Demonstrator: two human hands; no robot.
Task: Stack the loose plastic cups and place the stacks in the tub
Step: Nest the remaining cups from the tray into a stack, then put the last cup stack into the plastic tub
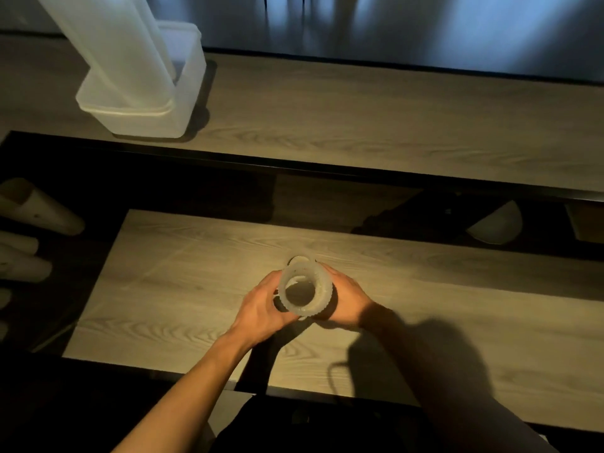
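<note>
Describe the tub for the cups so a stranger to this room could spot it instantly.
Find the far wooden table beyond the dark gap and look to its left end. A translucent white rectangular tub stands there. Only it holds tall cup stacks leaning out; the short cup stack is held over the near table.

Cup stack (304, 287): translucent white, ribbed rims, upright, mouth facing up, standing on the near wooden board, gripped between left hand (261, 305) and right hand (346, 299). Tub (137, 122): frosted rectangular plastic, far left on the upper surface. Tall cup stacks (111, 44) lean in it, tilted left, well above its rim.
</note>
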